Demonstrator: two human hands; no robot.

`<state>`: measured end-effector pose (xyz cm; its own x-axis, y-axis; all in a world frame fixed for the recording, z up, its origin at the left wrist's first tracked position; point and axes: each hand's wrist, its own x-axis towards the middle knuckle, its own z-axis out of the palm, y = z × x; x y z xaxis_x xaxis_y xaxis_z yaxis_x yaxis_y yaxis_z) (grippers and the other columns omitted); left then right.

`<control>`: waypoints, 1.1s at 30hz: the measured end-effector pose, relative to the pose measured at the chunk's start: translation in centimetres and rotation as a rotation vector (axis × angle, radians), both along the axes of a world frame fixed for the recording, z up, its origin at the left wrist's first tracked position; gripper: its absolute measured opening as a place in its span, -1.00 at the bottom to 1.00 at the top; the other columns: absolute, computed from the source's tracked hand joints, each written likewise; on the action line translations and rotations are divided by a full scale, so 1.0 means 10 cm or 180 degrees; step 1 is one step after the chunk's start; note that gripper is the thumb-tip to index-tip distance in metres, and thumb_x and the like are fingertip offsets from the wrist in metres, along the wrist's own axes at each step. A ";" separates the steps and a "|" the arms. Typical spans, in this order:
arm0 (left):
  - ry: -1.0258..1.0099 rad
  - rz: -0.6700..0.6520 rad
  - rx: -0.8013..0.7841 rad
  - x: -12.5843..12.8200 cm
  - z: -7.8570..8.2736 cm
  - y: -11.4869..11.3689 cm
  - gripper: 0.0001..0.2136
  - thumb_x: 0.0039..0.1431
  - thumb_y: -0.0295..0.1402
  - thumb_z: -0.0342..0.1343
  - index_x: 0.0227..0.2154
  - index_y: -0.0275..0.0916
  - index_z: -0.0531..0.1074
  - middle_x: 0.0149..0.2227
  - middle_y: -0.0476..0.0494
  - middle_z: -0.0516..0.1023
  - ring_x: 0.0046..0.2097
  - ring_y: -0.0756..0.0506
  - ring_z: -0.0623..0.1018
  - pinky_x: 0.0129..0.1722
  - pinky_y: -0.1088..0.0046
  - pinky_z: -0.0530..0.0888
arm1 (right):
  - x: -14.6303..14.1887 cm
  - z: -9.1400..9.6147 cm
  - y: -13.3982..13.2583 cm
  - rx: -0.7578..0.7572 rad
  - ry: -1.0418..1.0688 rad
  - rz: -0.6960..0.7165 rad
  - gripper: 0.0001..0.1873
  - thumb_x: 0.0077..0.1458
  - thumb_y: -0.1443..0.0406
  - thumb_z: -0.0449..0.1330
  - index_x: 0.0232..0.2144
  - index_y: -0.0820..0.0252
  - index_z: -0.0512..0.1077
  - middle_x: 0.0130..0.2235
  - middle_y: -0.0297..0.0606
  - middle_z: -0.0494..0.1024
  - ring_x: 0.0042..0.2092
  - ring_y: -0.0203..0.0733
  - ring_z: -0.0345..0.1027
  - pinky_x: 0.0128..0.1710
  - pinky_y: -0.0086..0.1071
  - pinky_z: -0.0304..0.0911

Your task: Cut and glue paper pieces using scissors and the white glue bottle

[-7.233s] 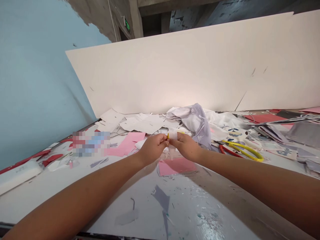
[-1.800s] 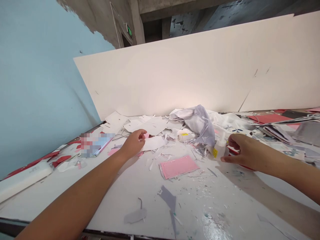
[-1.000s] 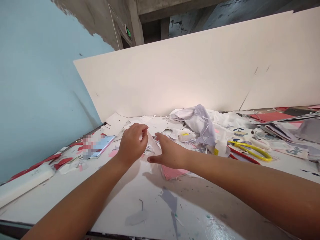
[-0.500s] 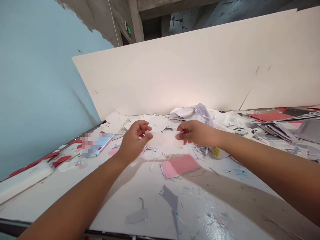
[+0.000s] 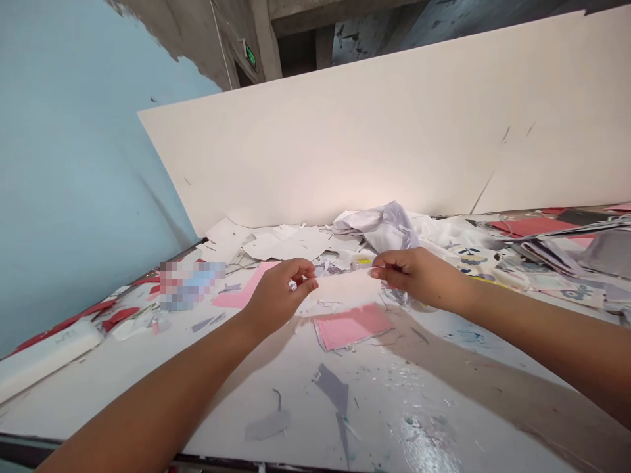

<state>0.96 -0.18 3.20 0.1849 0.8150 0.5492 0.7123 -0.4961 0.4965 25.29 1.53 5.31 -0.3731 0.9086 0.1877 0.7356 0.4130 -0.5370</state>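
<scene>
Between my two hands a pale white piece of paper (image 5: 345,288) is stretched out just above the table. My left hand (image 5: 288,286) pinches its left edge between thumb and fingers. At the opposite upper corner, my right hand (image 5: 411,276) grips it in the same kind of pinch. Right below the sheet, a pink stack of paper (image 5: 353,326) lies on the table, with a greyish layer showing at its left side. A larger pink sheet (image 5: 241,292) lies partly behind my left hand.
White paper scraps (image 5: 290,243) pile up along the white board (image 5: 369,144) at the back. Crumpled cloth-like material (image 5: 389,226) lies behind my right hand. Grey scraps (image 5: 332,387) lie nearer me. Red paper (image 5: 532,227) sits far right, and a white roll-like object (image 5: 54,351) far left.
The white paper has come down slightly and to the right, toward the pink stack. Both hands moved with it and still hold its ends.
</scene>
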 end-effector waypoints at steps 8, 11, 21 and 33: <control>-0.0727 0.0454 0.0008 -0.10 0.00 0.15 -0.86 -0.04 -0.24 0.06 -0.42 -0.15 0.35 -0.47 0.03 0.38 -0.44 0.03 0.35 -0.46 0.51 0.31 | -0.28 0.02 0.20 -0.0462 0.1533 -0.0195 -0.77 -0.06 0.21 0.13 -0.61 0.18 0.20 -0.60 -0.45 0.16 -0.61 -0.44 -0.03 -0.64 -0.52 -0.06; -0.1236 0.0369 -0.0208 -0.20 -0.04 0.30 -0.86 -0.04 -0.25 0.06 -0.39 -0.14 0.34 -0.44 0.04 0.35 -0.41 0.04 0.36 -0.40 0.50 0.33 | -0.46 0.01 0.35 -0.1447 0.2256 -0.0063 -0.80 -0.05 0.30 0.12 -0.59 0.18 0.16 -0.59 -0.46 0.15 -0.60 -0.45 0.06 -0.59 -0.51 0.14; -0.1799 -0.0130 -0.0822 -0.33 -0.07 0.43 -0.83 -0.10 -0.30 0.06 -0.38 -0.17 0.29 -0.39 0.03 0.31 -0.44 0.06 0.37 -0.44 0.45 0.40 | -0.99 -0.26 0.47 -0.2133 0.2578 0.0195 -0.57 -0.30 0.39 0.34 -0.36 0.20 0.21 -0.33 -0.30 0.42 -0.40 -0.35 0.38 -0.39 -0.43 0.38; -0.0944 0.0119 -0.0655 -0.33 -0.04 0.42 -0.85 -0.02 -0.28 -0.02 -0.36 -0.18 0.28 -0.37 0.00 0.34 -0.42 0.04 0.35 -0.39 0.46 0.34 | -0.90 -0.20 0.53 -0.0135 0.1676 0.0028 -0.35 -0.22 0.32 0.24 -0.01 0.02 0.19 0.19 -0.25 0.05 0.19 0.02 -0.16 0.07 -0.19 -0.03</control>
